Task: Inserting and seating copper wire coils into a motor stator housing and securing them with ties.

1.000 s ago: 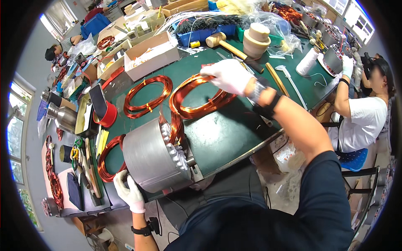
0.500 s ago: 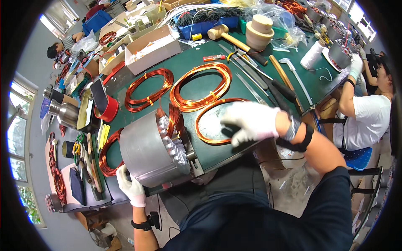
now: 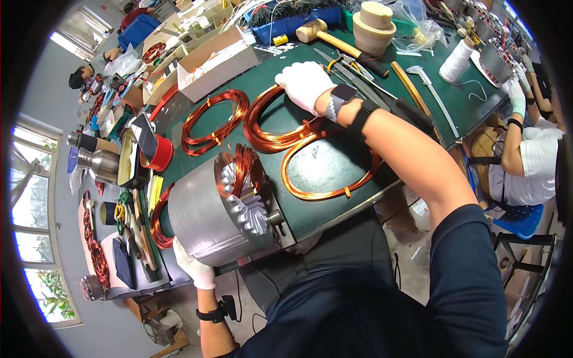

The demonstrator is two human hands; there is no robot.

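**Copper coil (image 3: 258,132) at the right hand (image 3: 304,86)**

The coil lies left of and nearer than the right fingers, which meet its far rim; the left hand (image 3: 196,268) touches the metal drum (image 3: 200,221). Whether either set is clamped cannot be told. Probably springy and slick, the coil suits holding across its bundle; its long axis apparently slants away rightward.

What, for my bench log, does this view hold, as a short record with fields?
Left hand: gloved, at the gray stator's near-left edge
Right hand: gloved, at the middle copper coil's upper edge
Stator: on its side; white slot liners and copper winding at one end
Other coils: left copper coil, right copper coil
Tools: wooden mallet, caliper
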